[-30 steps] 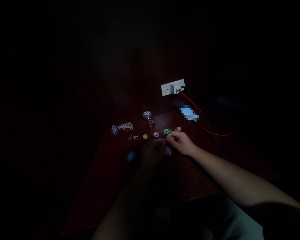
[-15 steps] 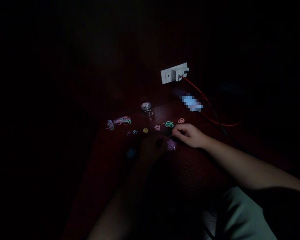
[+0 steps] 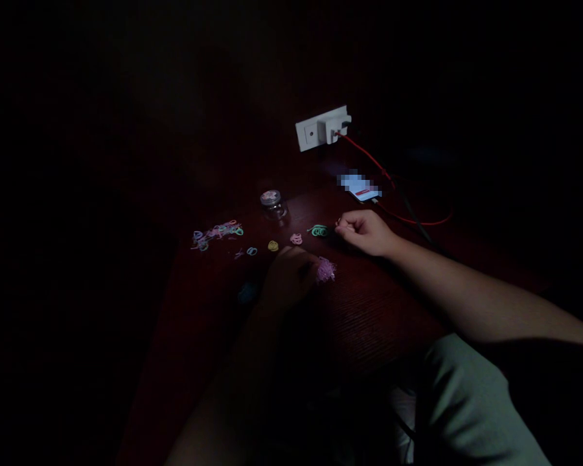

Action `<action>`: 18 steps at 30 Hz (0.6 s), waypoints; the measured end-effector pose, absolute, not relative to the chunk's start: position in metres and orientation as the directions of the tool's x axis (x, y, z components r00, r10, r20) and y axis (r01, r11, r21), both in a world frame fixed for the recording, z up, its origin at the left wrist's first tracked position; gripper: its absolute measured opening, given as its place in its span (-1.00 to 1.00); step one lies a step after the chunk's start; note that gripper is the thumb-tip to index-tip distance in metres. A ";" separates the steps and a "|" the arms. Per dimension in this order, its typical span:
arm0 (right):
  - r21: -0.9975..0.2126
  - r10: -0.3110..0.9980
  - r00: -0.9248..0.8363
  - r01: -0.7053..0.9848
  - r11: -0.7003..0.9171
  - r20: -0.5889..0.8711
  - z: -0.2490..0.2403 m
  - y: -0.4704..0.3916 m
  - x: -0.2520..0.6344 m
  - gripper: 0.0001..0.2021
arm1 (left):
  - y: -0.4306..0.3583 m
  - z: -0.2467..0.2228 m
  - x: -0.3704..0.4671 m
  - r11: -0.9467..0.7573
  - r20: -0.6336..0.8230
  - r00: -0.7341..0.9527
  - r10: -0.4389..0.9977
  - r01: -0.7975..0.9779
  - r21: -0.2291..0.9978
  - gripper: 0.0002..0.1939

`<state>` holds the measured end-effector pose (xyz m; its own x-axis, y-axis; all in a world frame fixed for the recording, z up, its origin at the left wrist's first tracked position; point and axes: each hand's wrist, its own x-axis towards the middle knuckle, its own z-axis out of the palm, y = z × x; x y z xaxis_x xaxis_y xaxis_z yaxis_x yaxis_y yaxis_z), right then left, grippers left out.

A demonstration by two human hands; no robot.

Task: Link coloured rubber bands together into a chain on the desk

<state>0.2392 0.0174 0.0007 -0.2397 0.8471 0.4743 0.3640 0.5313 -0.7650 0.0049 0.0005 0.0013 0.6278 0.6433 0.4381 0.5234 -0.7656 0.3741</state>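
My left hand, deep in shadow, is curled with its fingertips at the left edge of a pile of small purple rubber bands. Whatever is between those fingers is too dark to see. Farther right, my right hand is closed in a pinch just right of some green rubber bands; what it holds is hidden. Pink rubber bands, yellow rubber bands and light blue rubber bands lie in small groups beyond my left hand. A dim blue pile is left of that hand.
A mixed heap of rubber bands lies at the table's left. Behind the groups stands a lidded clear jar. A lit phone lies at the back right, its red cable running near my right arm. A wall socket holds a plug.
My right hand has moved right and away from the purple pile, hiding the orange bands. My left hand stays by the pile. The whole view has shifted slightly.
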 end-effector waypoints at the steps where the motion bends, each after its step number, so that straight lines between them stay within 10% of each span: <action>1: -0.759 0.846 -0.245 0.372 0.534 0.474 0.001 0.018 0.239 -0.71 | 0.001 0.000 0.005 -0.768 0.438 0.631 0.640 0.524 0.369 -0.83; 18: -0.620 0.744 -0.582 0.462 0.635 0.329 0.009 0.003 0.219 -0.70 | 0.001 -0.001 0.007 -0.713 0.518 0.504 0.692 0.591 0.377 -0.82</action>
<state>0.2191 0.0034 0.0092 -0.5816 0.7442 0.3287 0.4616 0.6345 -0.6199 0.0070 0.0007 -0.0010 0.5037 0.6915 0.5178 0.5910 -0.7130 0.3774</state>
